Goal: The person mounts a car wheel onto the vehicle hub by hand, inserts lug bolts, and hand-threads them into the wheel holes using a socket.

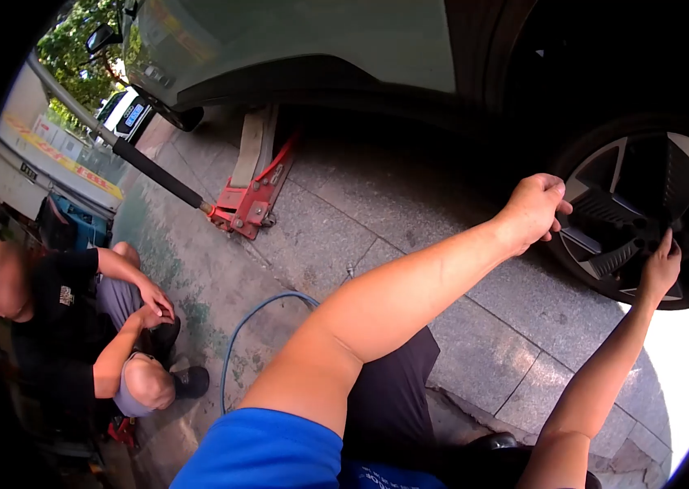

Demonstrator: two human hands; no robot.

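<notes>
A wheel (pixel 605 183) with a dark and silver rim stands at the right under the car. My left hand (pixel 534 210) is just left of the tyre, its fingers curled together; whether something small is between them cannot be made out. With its index finger stretched out, my right hand (pixel 662 265) touches or nearly touches the rim close to the hub. The other fingers of that hand are bent, and nothing shows in them.
A red floor jack (pixel 253 196) with a long black-gripped handle (pixel 153 169) stands under the car body (pixel 320 33). A blue hose (pixel 238 334) lies on the paving. At the left a person (pixel 75 310) crouches, hands together. Another car (pixel 126 110) is behind.
</notes>
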